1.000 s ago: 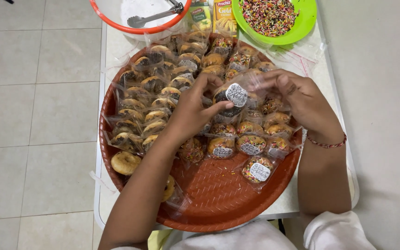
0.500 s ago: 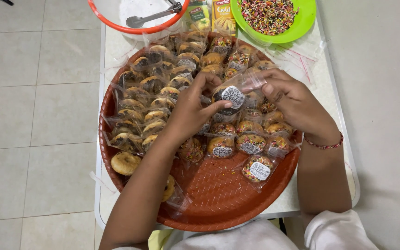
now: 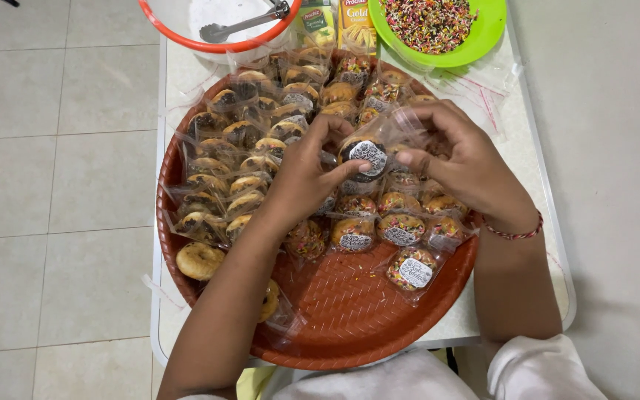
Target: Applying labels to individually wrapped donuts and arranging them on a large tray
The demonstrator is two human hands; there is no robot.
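Left hand [image 3: 307, 174], right hand [image 3: 462, 159] pinch clear-wrapped, round-stickered donut [image 3: 363, 155].

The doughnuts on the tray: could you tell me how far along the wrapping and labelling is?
Done: most doughnuts on the round tray are bagged, and several near rows carry stickers. In hand: both hands, left hand and right hand, hold a stickered doughnut bag. Left: one bare doughnut is unwrapped.

We count one round orange tray [image 3: 379, 326], one green bowl [image 3: 483, 37] of sprinkles and one white bowl [image 3: 187, 18]. One pair of tongs [image 3: 242, 24] and two cartons [image 3: 338, 18] complete it.
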